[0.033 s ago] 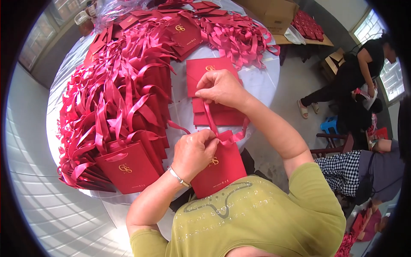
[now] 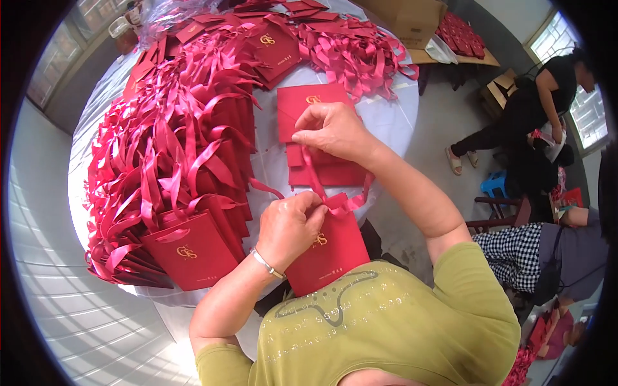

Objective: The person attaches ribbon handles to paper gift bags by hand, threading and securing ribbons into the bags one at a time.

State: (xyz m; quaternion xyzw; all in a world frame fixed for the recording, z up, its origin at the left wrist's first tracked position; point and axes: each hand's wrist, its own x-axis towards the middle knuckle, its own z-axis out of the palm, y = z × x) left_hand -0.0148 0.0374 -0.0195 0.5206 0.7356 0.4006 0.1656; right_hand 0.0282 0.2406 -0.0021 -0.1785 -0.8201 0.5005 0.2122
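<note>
A small red paper gift bag with gold print leans against my front at the table's near edge. My left hand, with a silver bracelet on the wrist, is closed at the bag's top edge, thumb and fingers pinching there by the ribbon. Farther up, my right hand pinches a pink-red ribbon that runs down to the bag's top. Another loop of that ribbon curls out to the right of the bag. Beneath my right hand lie flat red bags, partly hidden by it.
Many red bags with ribbon handles stand packed on the left of the round white-covered table. A heap of loose ribbons lies at the back. A cardboard box is beyond. On the right are a walking person and a blue stool.
</note>
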